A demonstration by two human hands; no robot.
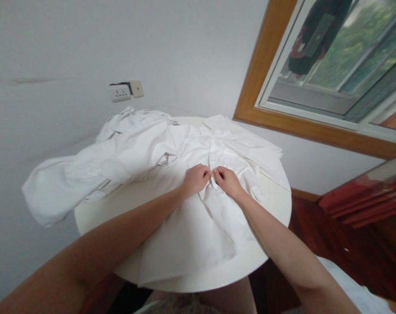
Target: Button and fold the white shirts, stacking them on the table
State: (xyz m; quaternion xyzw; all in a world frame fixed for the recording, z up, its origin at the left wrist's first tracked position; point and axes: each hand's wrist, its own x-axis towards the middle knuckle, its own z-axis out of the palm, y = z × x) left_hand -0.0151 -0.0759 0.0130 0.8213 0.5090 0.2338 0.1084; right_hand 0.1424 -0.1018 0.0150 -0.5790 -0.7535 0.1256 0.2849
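A white shirt (pixel 187 235) lies spread on a round white table, its buttoned front running away from me. My left hand (pixel 197 178) and my right hand (pixel 226 179) meet over the middle of that front. Both are closed in a pinch on the shirt's front edges, fingertips almost touching. Whatever button sits between the fingertips is too small to make out. Part of the shirt bunches up just below the hands, and its lower part spreads toward me.
More white clothing (pixel 119 150) is heaped at the left, hanging past the edge of the table (pixel 119 205). A wall with a socket (pixel 120 92) stands behind. At the right are a wood-framed window (pixel 315 124), red cloth (pixel 364 196) and a dark wooden floor (pixel 310 229).
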